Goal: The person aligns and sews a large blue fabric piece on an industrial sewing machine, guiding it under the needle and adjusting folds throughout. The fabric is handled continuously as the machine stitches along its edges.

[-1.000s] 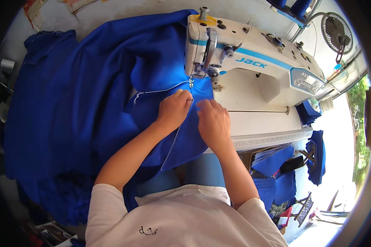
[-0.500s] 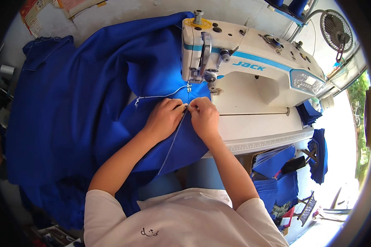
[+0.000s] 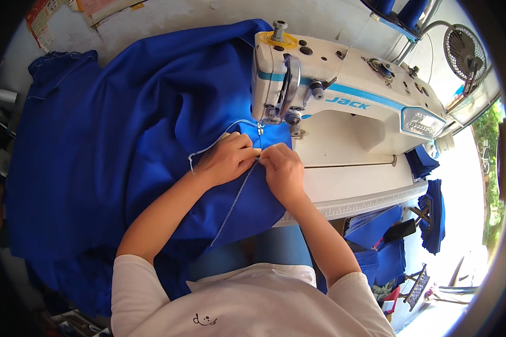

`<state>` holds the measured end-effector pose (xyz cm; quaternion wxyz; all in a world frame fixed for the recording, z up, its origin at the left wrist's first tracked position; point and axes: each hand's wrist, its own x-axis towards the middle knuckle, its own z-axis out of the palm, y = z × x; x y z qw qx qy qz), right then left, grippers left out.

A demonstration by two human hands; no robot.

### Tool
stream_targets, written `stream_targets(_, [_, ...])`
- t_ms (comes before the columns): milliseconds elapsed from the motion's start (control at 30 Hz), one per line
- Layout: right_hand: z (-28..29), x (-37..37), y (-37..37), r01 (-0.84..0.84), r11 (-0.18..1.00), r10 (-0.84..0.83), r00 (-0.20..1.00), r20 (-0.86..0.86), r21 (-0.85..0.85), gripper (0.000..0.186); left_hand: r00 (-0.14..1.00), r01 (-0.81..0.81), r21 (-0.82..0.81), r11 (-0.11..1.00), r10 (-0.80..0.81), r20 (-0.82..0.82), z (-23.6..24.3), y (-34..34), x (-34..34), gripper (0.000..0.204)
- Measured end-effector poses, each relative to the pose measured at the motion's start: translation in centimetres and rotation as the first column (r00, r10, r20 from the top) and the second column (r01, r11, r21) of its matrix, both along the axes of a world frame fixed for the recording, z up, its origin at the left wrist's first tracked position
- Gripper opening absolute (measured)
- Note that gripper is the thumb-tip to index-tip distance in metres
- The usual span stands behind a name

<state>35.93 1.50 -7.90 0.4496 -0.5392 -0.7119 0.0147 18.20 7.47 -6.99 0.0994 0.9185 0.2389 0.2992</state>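
Observation:
A large piece of blue fabric [image 3: 152,129] spreads over the left of the sewing table and hangs off its front. My left hand [image 3: 229,160] pinches the fabric at a seam just in front of the presser foot [image 3: 260,130]. Close beside it, my right hand [image 3: 282,170] grips the same seam from the right, fingers closed. A stitched light edge [image 3: 233,203] runs from between my fingers down toward my lap. Under the head of the white sewing machine [image 3: 348,95] the fabric lies at the needle. A loose pale thread chain [image 3: 211,145] trails left from there.
A ruler strip [image 3: 365,202] lines the table's front edge. Stacks of cut blue pieces [image 3: 376,227] lie at the lower right, with a dark phone-like object [image 3: 399,230] on them. More blue pieces [image 3: 432,216] hang beside. A small fan [image 3: 464,53] and thread cones [image 3: 410,11] stand behind.
The view has shifted slightly. Both hands have come a little nearer to me along the seam, still closed on the fabric. The thread chain now lies against my left hand and wrist.

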Motion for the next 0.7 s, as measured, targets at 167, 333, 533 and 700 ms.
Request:
stream_targets(167, [1.0,-0.2,-0.9,0.012,0.991,0.001,0.996,0.093,-0.131,0.008,0.993,-0.114,-0.024,0.993,0.114,-0.017,0.7,-0.9,0.5,0.023])
stream_targets(333, [3.8,-0.4,-1.9,0.076,0.938,-0.086,0.996,-0.016,-0.338,0.011,0.997,-0.075,-0.018,0.997,0.075,0.013,0.1,-0.9,0.3,0.023])
stream_targets(533, [-0.2,-1.4,-0.9,0.258,0.96,-0.232,0.952,0.199,-0.111,0.009,0.999,0.024,-0.104,0.994,-0.018,0.05,0.4,-0.8,-0.2,0.023])
stream_targets(700, [-0.4,-0.7,-2.2,0.15,0.989,-0.145,0.951,0.272,0.002,0.007,0.99,-0.018,-0.197,0.98,0.045,0.135,0.5,-1.1,0.2,0.018])
